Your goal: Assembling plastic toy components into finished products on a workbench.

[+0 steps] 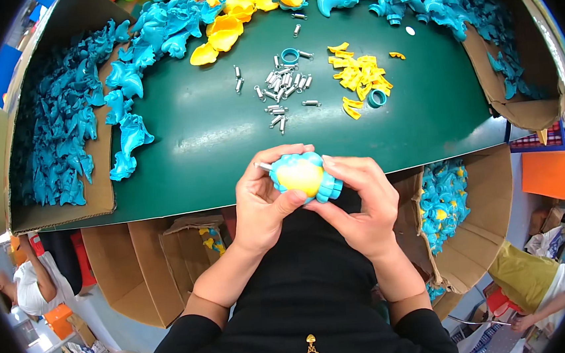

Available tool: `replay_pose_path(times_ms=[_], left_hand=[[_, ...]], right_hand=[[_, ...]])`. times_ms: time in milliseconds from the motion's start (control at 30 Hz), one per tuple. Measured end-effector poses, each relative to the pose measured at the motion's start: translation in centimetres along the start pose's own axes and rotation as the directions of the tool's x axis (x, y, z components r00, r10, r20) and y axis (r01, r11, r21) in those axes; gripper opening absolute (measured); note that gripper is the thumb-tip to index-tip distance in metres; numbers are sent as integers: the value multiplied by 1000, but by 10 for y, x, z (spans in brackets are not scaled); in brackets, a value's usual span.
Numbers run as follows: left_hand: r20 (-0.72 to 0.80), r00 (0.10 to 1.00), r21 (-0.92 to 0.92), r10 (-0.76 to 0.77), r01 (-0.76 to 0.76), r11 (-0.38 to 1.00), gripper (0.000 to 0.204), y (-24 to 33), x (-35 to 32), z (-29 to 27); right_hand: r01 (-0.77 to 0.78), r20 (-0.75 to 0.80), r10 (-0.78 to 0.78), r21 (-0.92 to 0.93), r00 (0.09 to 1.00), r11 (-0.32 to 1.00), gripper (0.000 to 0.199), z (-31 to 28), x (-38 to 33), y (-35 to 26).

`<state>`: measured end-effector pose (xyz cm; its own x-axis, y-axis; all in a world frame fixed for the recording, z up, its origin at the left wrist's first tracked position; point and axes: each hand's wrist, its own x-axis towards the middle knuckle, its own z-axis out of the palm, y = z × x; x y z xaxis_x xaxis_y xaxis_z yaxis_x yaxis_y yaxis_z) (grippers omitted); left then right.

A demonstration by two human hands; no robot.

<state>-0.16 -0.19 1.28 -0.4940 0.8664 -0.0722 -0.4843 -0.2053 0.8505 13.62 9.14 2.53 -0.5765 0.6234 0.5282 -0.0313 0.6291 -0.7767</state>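
Observation:
My left hand point(263, 204) and my right hand point(366, 203) hold a blue and yellow plastic toy part point(300, 176) between them, just over the table's near edge. Its rounded yellow face is turned up, and a ridged blue end lies by my right fingers. From its left side a short silvery piece point(264, 167) sticks out beside my left fingers; its kind is unclear. Beyond my hands lie a pile of small metal springs point(283, 83), a heap of small yellow plastic pieces point(362, 76) and two blue rings, one by the springs point(290, 56), another by the yellow pieces point(376, 98).
Cardboard boxes of blue parts stand on the green table point(195, 163) at left point(100, 184) and right point(529, 107). Blue shells point(171, 29) and yellow shells point(225, 34) line the far side. Below the edge, a carton point(482, 227) holds blue-yellow pieces. People sit at both sides.

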Motion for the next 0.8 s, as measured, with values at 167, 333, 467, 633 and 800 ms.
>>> replay_pose_path(times_ms=[167,333,467,633,800], left_hand=[[95,981,-393,-169,193,899,51,-6,0,-4],[140,988,-252,66,-29,967,34,-17,10,-22],[381,924,554,16,-242,797,29,22,40,3],[403,879,914,256,-374,-156,37,49,159,5],[294,948,944,122,-268,-194,35,38,190,3]], right_hand=[[-263,-7,299,460,954,848,52,-2,-11,3],[-369,163,333,480,929,796,60,-18,-11,18],[-132,194,131,-10,972,991,55,-35,14,11],[-407,-55,431,242,901,881,41,-44,12,37],[-386,-108,425,268,899,883,45,-44,3,52]])
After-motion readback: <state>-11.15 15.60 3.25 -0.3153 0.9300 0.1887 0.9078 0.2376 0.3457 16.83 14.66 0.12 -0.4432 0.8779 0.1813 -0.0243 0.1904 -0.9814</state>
